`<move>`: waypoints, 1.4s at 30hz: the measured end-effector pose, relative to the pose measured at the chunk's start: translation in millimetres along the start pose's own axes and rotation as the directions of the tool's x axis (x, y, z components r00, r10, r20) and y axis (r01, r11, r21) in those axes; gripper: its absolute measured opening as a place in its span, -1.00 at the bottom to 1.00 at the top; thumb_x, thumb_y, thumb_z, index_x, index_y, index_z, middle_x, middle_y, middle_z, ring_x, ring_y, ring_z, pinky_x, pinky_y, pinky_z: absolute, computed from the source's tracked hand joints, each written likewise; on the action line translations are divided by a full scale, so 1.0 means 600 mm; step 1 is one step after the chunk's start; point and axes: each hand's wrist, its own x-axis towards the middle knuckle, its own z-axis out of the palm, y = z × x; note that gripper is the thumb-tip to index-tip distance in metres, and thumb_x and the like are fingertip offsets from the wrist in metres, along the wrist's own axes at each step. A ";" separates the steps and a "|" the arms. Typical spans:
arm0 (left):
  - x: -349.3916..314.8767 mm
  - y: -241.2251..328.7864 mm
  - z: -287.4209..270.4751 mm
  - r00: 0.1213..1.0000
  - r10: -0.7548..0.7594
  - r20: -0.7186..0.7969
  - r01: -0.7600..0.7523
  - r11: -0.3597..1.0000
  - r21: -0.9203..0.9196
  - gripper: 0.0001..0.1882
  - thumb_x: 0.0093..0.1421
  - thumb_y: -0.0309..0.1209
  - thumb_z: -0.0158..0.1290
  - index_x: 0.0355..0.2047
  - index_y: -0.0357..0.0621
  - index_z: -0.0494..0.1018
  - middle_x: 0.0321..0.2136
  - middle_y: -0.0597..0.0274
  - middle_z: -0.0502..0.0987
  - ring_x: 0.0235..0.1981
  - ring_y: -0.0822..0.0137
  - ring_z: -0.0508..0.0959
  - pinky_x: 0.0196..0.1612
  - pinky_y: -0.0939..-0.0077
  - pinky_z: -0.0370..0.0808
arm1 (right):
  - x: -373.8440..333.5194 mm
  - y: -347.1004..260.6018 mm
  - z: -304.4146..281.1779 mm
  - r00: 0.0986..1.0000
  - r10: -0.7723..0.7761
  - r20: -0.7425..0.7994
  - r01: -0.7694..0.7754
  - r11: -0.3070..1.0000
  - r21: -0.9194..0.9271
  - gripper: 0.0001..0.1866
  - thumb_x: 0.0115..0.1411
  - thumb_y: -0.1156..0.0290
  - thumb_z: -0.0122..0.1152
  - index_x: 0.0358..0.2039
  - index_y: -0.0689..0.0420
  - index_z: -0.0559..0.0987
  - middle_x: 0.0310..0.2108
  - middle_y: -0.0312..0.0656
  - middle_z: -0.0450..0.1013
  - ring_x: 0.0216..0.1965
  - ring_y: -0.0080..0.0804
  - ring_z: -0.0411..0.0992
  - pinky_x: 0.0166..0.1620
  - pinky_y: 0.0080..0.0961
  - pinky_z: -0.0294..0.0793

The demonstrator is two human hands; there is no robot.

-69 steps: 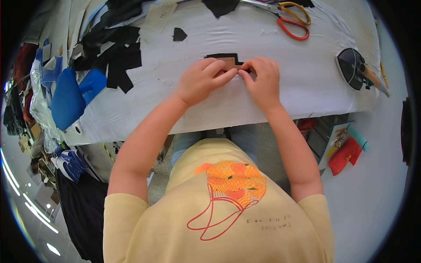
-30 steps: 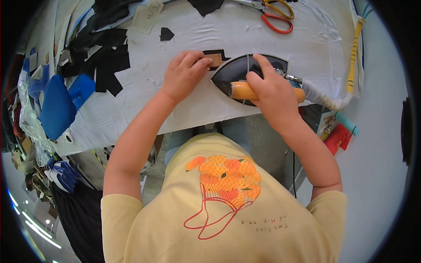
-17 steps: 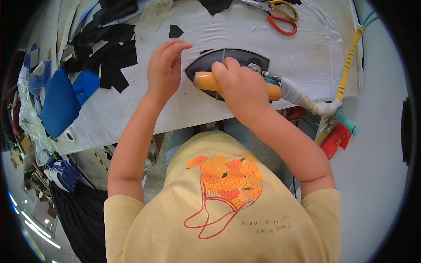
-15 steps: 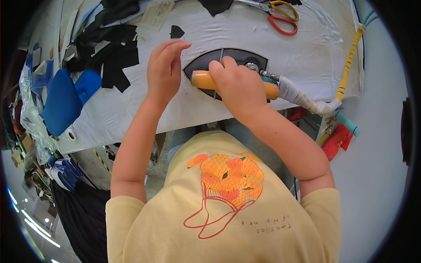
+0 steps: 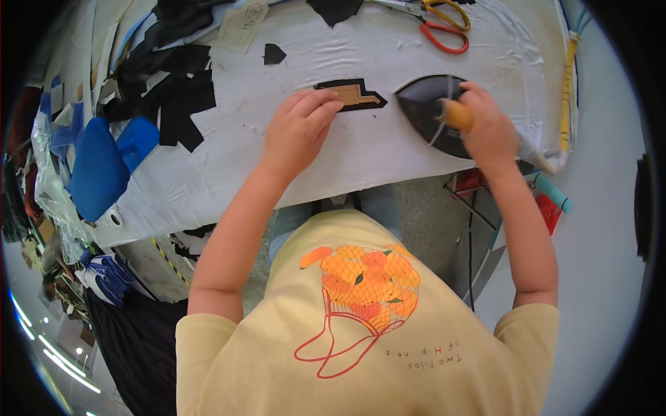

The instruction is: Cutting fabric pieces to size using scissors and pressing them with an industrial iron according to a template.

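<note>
A small tan cardboard template (image 5: pixel 345 95) lies on a black fabric piece (image 5: pixel 374 102) with a pointed right end. At their left end is my left hand (image 5: pixel 300 128), fingers loosely stretched and tips touching the template's edge; the thumb is mostly hidden. To the right, my right hand (image 5: pixel 488 128) is closed round the orange handle of an iron (image 5: pixel 423 104). The iron's dark soleplate body points left, a short gap from the fabric piece. The hand and handle are slightly blurred.
Black fabric scraps (image 5: pixel 184 97) and a blue padded shape (image 5: pixel 100 170) occupy the left of the white-covered table (image 5: pixel 333 163). Scissors (image 5: pixel 444 28) lie at the far right. A small black scrap (image 5: pixel 275 54) sits farther back. A yellow-wrapped cord (image 5: pixel 567 97) runs along the right edge.
The iron has moved right in my right hand and turned, uncovering the template and black fabric piece. My left hand has come right and down onto their left end.
</note>
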 end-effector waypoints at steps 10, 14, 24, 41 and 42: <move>0.049 0.021 0.045 0.990 0.100 -0.100 -0.089 0.990 0.112 -0.81 0.04 -0.53 0.20 -0.28 -0.11 0.56 -0.24 0.27 0.56 -0.19 0.17 0.54 -0.17 0.32 0.49 | 0.014 0.155 -0.004 0.965 0.231 -0.125 -0.235 0.972 -0.020 -0.60 0.07 0.33 0.36 -0.06 -0.01 0.50 -0.08 -0.14 0.50 -0.05 -0.04 0.46 -0.07 -0.21 0.48; 0.025 0.012 0.060 0.987 0.163 0.010 -0.162 0.976 0.147 -0.77 -0.02 -0.54 0.19 -0.29 -0.09 0.56 -0.28 0.29 0.53 -0.20 0.22 0.54 -0.20 0.37 0.51 | 0.008 0.088 -0.003 0.833 -0.156 -0.530 0.079 0.983 -0.165 -0.41 -0.04 0.00 0.47 -0.07 0.02 0.51 -0.01 -0.17 0.44 0.06 -0.12 0.36 0.10 -0.20 0.30; 0.013 0.031 0.068 0.988 0.121 0.094 -0.143 0.952 0.271 -0.50 -0.03 -0.54 0.15 -0.01 0.03 0.53 -0.12 0.34 0.47 -0.09 0.24 0.47 -0.05 0.39 0.46 | -0.054 -0.063 0.183 0.931 -0.237 -0.278 0.286 0.947 0.148 -0.55 0.07 0.27 0.29 0.02 -0.02 0.53 -0.06 -0.34 0.39 -0.04 -0.36 0.34 -0.01 -0.33 0.33; 0.006 0.030 0.071 0.980 0.173 0.099 -0.196 0.923 0.331 -0.53 -0.01 -0.46 0.08 -0.01 -0.10 0.50 -0.04 0.27 0.44 -0.05 0.23 0.44 -0.07 0.35 0.47 | -0.030 -0.039 0.193 0.872 -0.415 -0.260 0.426 0.905 -0.014 -0.46 0.08 0.38 0.06 0.13 -0.20 0.52 -0.06 -0.40 0.33 -0.08 -0.43 0.28 -0.05 -0.45 0.33; 0.006 0.030 0.071 0.976 0.186 0.110 -0.212 0.921 0.327 -0.53 0.00 -0.45 0.07 -0.01 -0.11 0.49 -0.02 0.27 0.43 -0.05 0.23 0.43 -0.06 0.35 0.47 | -0.029 -0.039 0.192 0.869 -0.421 -0.259 0.430 0.902 -0.020 -0.45 0.08 0.39 0.06 0.14 -0.20 0.51 -0.07 -0.40 0.33 -0.10 -0.43 0.28 -0.06 -0.45 0.33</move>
